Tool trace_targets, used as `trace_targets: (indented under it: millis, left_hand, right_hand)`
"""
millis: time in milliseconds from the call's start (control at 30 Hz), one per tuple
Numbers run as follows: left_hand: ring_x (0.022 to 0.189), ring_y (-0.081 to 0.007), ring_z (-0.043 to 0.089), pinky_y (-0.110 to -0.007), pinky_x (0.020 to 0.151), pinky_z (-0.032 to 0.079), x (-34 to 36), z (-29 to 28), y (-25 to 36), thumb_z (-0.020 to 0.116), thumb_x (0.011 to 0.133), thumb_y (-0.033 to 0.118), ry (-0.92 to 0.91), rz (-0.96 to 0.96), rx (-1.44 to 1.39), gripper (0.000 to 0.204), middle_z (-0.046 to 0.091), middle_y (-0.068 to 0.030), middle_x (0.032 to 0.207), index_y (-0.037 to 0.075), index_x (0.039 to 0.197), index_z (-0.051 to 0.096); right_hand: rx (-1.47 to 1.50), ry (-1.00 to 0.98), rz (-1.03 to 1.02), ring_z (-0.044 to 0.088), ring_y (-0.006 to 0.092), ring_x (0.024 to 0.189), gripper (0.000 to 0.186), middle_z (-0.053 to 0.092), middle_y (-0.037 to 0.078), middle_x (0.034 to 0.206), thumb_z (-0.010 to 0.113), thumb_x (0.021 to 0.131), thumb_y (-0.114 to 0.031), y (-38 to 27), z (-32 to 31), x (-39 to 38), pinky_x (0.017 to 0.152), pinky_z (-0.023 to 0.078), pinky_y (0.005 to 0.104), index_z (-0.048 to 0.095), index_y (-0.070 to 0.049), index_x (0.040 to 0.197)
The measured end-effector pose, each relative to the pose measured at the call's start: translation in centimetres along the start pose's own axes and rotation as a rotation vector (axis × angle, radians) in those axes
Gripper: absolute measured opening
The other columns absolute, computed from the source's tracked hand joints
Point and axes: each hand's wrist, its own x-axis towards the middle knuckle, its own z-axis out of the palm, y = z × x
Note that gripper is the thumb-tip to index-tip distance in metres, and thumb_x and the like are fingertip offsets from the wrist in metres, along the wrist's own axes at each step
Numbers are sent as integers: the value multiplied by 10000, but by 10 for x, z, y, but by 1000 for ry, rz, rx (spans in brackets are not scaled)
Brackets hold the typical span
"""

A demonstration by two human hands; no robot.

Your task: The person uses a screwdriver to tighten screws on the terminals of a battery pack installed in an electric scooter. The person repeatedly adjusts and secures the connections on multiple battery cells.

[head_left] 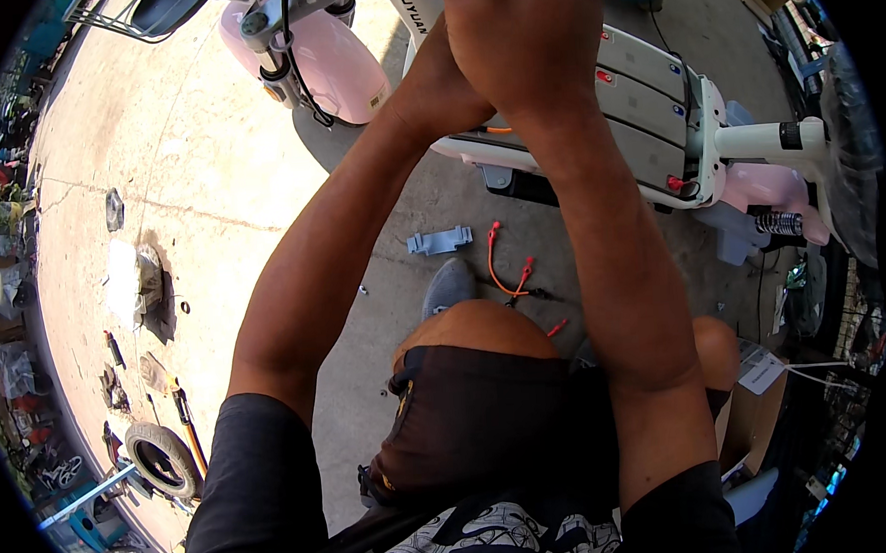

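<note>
Both hands are raised at the top of the head view, in front of a white electric scooter [644, 106] with an open deck of grey battery blocks [636, 136]. My left hand [438, 81] reaches in behind my right hand [521, 42], near the scooter's upright column [399, 3], and its fingers are hidden. The back of my right hand covers that spot, and its fingertips are out of sight, so I cannot see what either holds. A pink front fender [347, 76] stands to the left. Below, a pale blue bracket [439, 240] and orange cables [503, 273] lie on the concrete.
My knee [476, 325] and shoe [448, 284] are beneath my arms. On the sunlit ground at left lie a loose tyre [182, 460], a long-handled tool [191, 435] and a wrapped bundle [132, 278]. A cardboard box [756, 420] sits at lower right, and clutter [7, 369] lines the left edge.
</note>
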Motion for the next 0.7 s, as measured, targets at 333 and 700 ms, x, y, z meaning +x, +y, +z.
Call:
trace_targets:
  millis: [333, 700]
  left_hand:
    - [1108, -241, 664, -357, 929, 525, 6, -1, 5, 819, 777, 138, 9, -47, 17, 515, 691, -138, 1174, 10, 1229, 608]
    - [999, -174, 663, -325, 851, 528, -7, 1, 21, 800, 772, 63, 1, -243, -30, 400, 700, -80, 1049, 3, 1127, 626]
  right_hand:
    - [-164, 116, -94, 547, 240, 486, 295, 564, 191, 556, 633, 916, -101, -8, 6, -5, 499, 403, 401, 611, 77, 683]
    - [357, -476, 268, 624, 140, 575, 206, 667, 76, 633, 679, 868, -145, 11, -44, -12, 570, 515, 304, 748, 49, 878]
